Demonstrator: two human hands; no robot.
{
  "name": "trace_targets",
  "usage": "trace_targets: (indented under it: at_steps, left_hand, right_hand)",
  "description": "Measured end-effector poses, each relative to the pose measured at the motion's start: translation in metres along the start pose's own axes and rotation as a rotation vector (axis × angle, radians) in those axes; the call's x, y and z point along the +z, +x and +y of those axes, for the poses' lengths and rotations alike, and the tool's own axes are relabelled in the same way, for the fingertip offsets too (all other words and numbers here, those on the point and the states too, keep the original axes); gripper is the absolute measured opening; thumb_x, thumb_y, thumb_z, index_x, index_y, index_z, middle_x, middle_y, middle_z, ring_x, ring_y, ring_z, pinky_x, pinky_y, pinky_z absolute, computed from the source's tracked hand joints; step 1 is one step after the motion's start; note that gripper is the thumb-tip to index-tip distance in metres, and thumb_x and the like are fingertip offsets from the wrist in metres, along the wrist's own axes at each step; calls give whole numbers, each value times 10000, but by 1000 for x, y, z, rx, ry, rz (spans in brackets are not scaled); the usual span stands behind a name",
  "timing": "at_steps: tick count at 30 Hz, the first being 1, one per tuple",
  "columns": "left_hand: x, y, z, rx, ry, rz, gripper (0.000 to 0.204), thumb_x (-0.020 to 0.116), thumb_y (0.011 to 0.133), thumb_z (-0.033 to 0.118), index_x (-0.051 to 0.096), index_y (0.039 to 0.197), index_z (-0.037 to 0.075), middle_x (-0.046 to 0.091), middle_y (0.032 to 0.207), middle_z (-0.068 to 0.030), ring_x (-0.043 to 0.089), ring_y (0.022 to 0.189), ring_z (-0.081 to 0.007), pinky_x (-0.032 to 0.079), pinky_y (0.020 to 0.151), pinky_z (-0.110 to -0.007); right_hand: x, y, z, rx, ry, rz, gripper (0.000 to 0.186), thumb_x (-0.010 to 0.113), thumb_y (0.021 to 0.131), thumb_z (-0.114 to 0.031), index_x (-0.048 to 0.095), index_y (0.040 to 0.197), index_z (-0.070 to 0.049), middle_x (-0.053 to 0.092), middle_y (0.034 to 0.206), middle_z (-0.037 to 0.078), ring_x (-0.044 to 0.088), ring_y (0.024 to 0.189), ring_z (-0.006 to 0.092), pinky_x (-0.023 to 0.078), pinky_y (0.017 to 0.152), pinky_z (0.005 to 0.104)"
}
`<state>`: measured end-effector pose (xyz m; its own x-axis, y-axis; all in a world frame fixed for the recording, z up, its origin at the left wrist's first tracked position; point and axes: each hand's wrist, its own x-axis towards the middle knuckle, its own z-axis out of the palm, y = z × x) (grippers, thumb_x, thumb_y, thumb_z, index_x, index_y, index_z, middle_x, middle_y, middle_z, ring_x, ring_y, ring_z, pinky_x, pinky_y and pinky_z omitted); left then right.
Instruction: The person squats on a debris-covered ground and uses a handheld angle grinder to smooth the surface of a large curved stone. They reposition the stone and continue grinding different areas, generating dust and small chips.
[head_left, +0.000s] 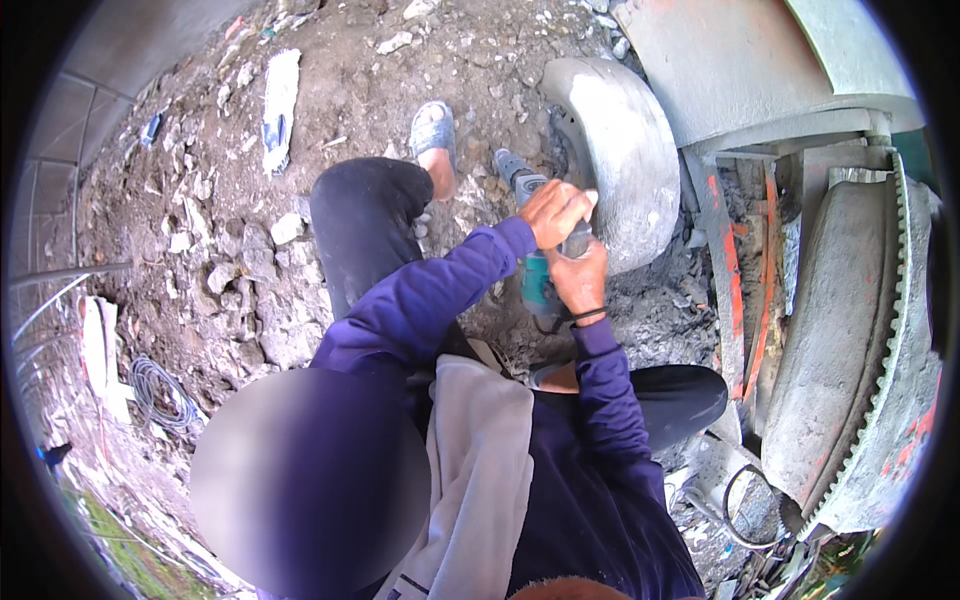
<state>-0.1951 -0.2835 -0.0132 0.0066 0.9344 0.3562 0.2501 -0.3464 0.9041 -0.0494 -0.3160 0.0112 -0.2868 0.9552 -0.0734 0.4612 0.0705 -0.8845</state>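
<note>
Head view is showing two hands at work on one power tool, which is lying in front of your crouching body, near the middle, its gray nose pointing up and away to the left. Your left hand is grasping the tool's front part, fingers curling around it. Your right hand is bending its fingers around one small gray piece beside the green body — I cannot tell how firmly it is gripping, or whether that piece belongs to the tool. One dark band is circling your right wrist.

One foot in a blue sandal is planting itself beyond the tool; part of a second foot is showing below your hands. One pale towel is hanging down your front.

One thick gray wheel is standing just right of the hands, crowding that side. Further right, one metal drum with one toothed ring is sitting beside an orange-streaked frame. To the left, one coil of wire and two white strips are lying on dirt among stones — too many to count. Your hands are covering the tool's middle.
</note>
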Motion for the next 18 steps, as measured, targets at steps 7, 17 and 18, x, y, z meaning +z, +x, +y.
trace_targets:
  at_steps: [7, 17, 18]
  left_hand:
    - [-65, 80, 87, 467, 431, 452, 81, 541, 989, 65, 618, 1015, 65, 657, 883, -131, 631, 832, -369, 497, 737, -465]
    - [-199, 196, -90, 15, -217, 519, 467, 439, 1071, 412, 690, 1162, 29, 735, 1012, -85, 665, 963, -193, 502, 945, -359]
    - [-204, 202, -95, -113, -310, 549, 464, 452, 1065, 418, 674, 1199, 33, 732, 1050, -84, 658, 981, -187, 493, 958, -345]
  right_hand:
    - [-69, 49, -175, -206, -71, -234, 174, 799, 880, -117, 673, 943, -14, 650, 686, -4, 557, 532, 61, 428, 468, 246]
    - [41, 232, -213, -179, -517, -262, 262, 740, 763, -176, 724, 825, 78, 716, 654, 171, 719, 557, 240, 598, 595, 363]
    - [43, 242, -215, -126, -492, -349, 236, 749, 752, -172, 732, 811, 56, 716, 646, 161, 734, 599, 237, 602, 643, 357]
